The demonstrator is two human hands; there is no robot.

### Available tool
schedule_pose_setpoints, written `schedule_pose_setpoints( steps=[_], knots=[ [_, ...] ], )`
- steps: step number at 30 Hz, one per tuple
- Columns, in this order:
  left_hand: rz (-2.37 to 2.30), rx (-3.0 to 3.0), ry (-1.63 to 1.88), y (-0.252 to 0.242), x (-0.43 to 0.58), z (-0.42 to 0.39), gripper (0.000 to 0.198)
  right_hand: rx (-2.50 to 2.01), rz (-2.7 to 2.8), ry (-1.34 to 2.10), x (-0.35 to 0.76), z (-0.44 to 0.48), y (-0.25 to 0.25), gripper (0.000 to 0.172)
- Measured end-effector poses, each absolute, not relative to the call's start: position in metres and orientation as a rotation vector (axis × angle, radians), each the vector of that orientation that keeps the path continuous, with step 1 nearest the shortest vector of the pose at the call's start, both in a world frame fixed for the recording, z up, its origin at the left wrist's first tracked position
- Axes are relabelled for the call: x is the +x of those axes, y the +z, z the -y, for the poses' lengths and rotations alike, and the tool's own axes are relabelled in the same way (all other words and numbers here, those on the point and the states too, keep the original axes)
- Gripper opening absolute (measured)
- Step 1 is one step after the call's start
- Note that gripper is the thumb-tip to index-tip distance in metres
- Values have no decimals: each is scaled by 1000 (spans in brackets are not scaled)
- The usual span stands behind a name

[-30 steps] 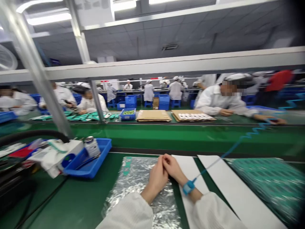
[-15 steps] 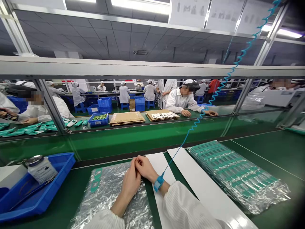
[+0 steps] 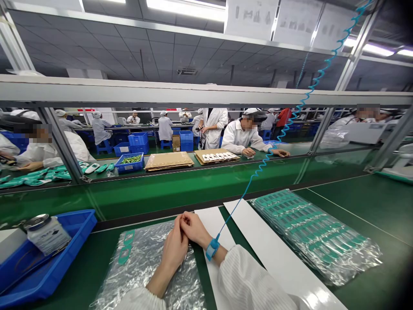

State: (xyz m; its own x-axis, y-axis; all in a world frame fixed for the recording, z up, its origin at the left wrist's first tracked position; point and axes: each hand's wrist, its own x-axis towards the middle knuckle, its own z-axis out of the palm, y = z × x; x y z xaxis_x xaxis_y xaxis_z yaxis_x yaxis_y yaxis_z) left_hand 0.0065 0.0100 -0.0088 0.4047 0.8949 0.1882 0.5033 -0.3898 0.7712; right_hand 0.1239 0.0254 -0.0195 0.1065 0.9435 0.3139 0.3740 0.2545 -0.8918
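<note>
My left hand and my right hand meet fingertip to fingertip above a crinkled silvery plastic bag on the green bench. Both are pinched closed; whatever sits between the fingers is too small to make out. A green gasket-like piece lies on the bag to the left of my hands. A blue wrist strap rings my right wrist, and its coiled blue cord runs up to the right. My right forearm rests across a white strip.
A blue tray with a labelled jar stands at left. A second white strip and a clear bag of green parts lie to the right. A green conveyor runs beyond, with several white-coated workers, cardboard trays and blue bins behind it.
The view has swung right and then settled, so the blue tray slid to the left edge. My hands stay pinched together over the silvery bag.
</note>
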Motion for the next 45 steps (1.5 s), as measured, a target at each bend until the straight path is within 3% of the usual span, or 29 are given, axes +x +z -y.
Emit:
schedule_pose_setpoints(
  steps=[45],
  knots=[
    [-1183,2032,791,-9,7,-12,51,-1335,1461,678,123,-24,-15,21]
  ],
)
